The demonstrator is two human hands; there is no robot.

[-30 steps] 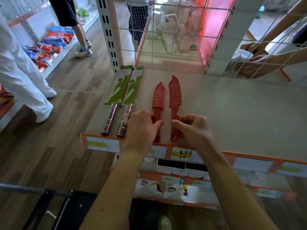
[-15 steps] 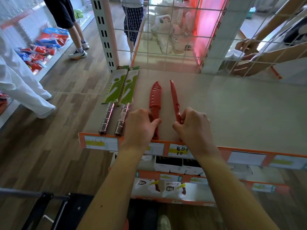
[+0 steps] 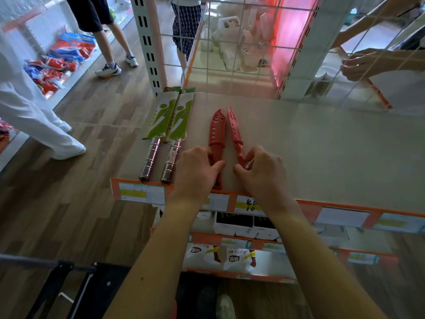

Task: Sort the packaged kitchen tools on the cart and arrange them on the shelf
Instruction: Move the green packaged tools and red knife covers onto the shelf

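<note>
Two red sheathed knives lie side by side on the beige shelf (image 3: 322,157), tips pointing away from me. My left hand (image 3: 195,171) grips the handle of the left red knife (image 3: 216,132), which lies flat. With my right hand (image 3: 259,171) I pinch the handle of the right red knife (image 3: 234,130), which is tilted onto its edge, its tip close to the left one. Left of them, two steel-handled knives in green card sleeves (image 3: 170,116) lie parallel near the shelf's left end.
A wire grid (image 3: 253,42) backs the shelf, with white containers and another person's hands (image 3: 358,63) behind it. Orange price strips (image 3: 345,215) line the front edge, boxed goods on lower shelves. A dark cart frame (image 3: 69,284) stands lower left. People stand in the aisle.
The right red knife was rolled from flat onto its edge and its tip has swung left toward the other knife. Both hands stayed on the handles.
</note>
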